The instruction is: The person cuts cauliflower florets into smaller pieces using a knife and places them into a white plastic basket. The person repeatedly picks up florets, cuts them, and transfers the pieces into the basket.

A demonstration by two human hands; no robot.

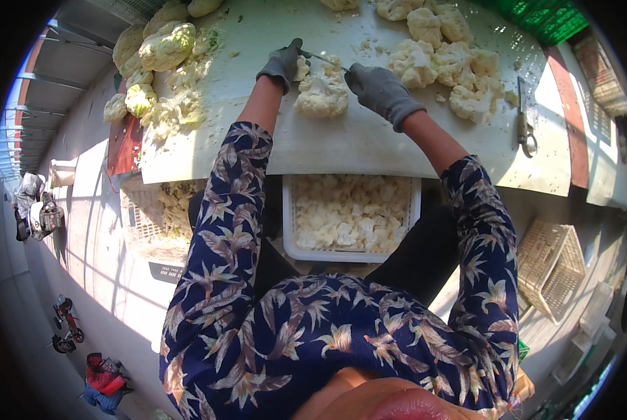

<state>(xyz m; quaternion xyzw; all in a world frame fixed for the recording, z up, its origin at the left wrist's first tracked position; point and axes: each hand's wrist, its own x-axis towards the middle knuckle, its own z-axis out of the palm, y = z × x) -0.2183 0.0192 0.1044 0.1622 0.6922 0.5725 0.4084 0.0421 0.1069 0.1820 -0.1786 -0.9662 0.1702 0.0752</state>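
My left hand (283, 62), in a grey glove, grips a small cauliflower floret (302, 69) over the white tabletop (240, 131). My right hand (379, 90), gloved alike, is closed around the handle of a knife, hidden in the fist. The thin knife blade (326, 60) reaches left, its tip close to my left thumb. Between and just below the hands lies a larger cut cauliflower piece (321, 96). Right of my right hand sits a pile of cauliflower chunks (455, 63). Below the table edge, a white crate (340, 255) holds many cut florets (350, 220).
Whole cauliflower heads (166, 47) and trimmings (174, 113) are heaped at the left. A cleaver (522, 113) rests on the table at the right. A crate with scraps (145, 205) stands low left, and a beige plastic crate (550, 268) low right. A green crate (544, 21) is at the far right.
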